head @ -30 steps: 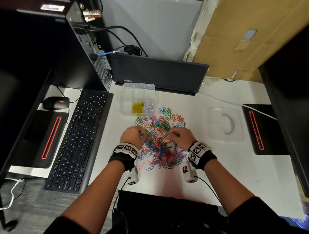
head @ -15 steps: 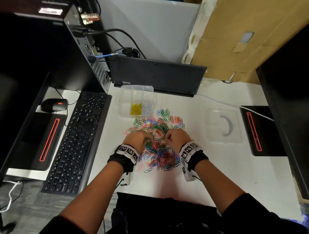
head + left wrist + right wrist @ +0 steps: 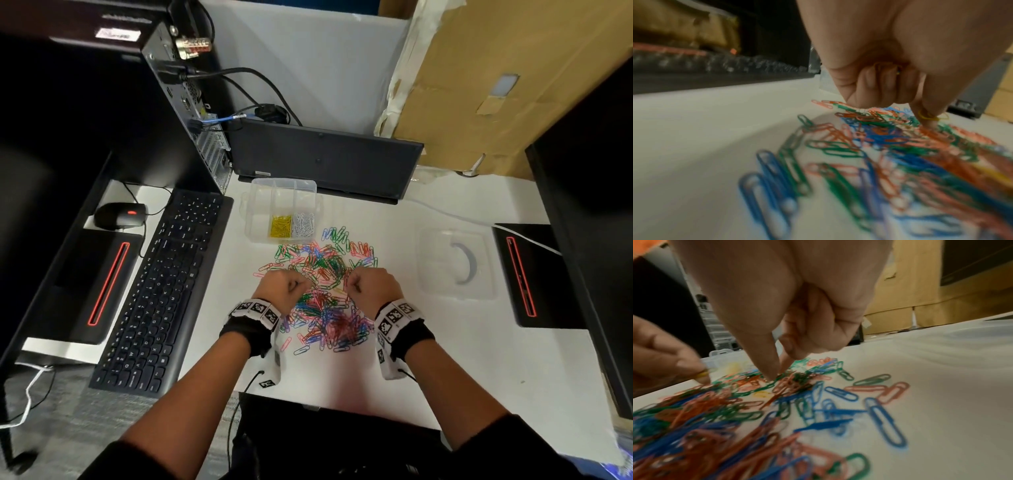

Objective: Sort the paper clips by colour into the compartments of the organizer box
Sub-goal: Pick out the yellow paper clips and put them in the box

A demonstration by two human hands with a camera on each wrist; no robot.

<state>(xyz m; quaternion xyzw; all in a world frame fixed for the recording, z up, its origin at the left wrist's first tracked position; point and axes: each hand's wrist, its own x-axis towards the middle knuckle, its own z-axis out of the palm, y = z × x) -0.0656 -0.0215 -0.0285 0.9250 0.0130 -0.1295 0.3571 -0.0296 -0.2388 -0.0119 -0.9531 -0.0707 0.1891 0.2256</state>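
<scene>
The clips point(image 3: 325, 294) lie in a loose mixed heap of blue, green, red and pink on the desk point(image 3: 479, 359), under and between both hands. They look light, stiff and slick-coated, and they hook into one another, so a single clip is best pinched by one rounded end and drawn out sideways; lifting straight up would likely drag neighbours along.

The left hand point(image 3: 282, 287) is curled over the heap's near-left edge. In its wrist view a yellow clip point(image 3: 929, 117) is pinched at the thumb tip, and more wire shows tucked into the curled fingers point(image 3: 879, 84), so it seems to be gathering yellows. The right hand point(image 3: 375, 286) is also curled, thumb and forefinger tip down in the heap; whether they have a clip yet I cannot tell. A smear of yellow point(image 3: 761, 394) lies just short of those fingertips.

Ahead of the left hand, just past the heap, stands the box point(image 3: 260, 202), with yellow clips in one near compartment and white in the next; the rest look empty. To the right of the right hand, well apart, lies the clear lid point(image 3: 442, 291). A keyboard point(image 3: 157, 291) is left of the left hand.
</scene>
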